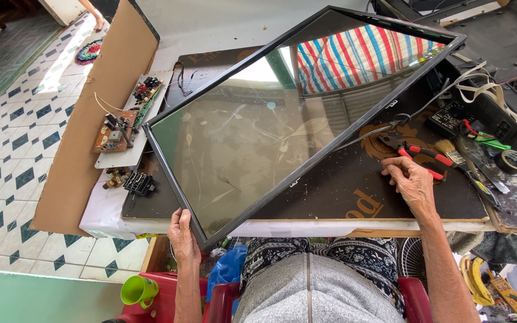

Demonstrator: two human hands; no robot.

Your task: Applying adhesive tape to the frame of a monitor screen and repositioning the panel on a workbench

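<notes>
A large flat screen panel [282, 119] with a thin black frame lies tilted over the dark worktable [342, 197], its glass mirroring a striped awning. My left hand [184, 234] grips the panel's near lower corner at the table's front edge. My right hand [410, 181] rests on the table to the right of the panel, fingers on red-handled pliers [426, 157]. A thin cable runs from the panel's right edge toward the pliers.
Circuit boards [118, 128] and small black parts [139, 182] sit at the table's left end beside a leaning cardboard sheet [85, 119]. Tape roll [513, 160], brush, cables and tools crowd the right side. A green cup [137, 290] and red stool lie below.
</notes>
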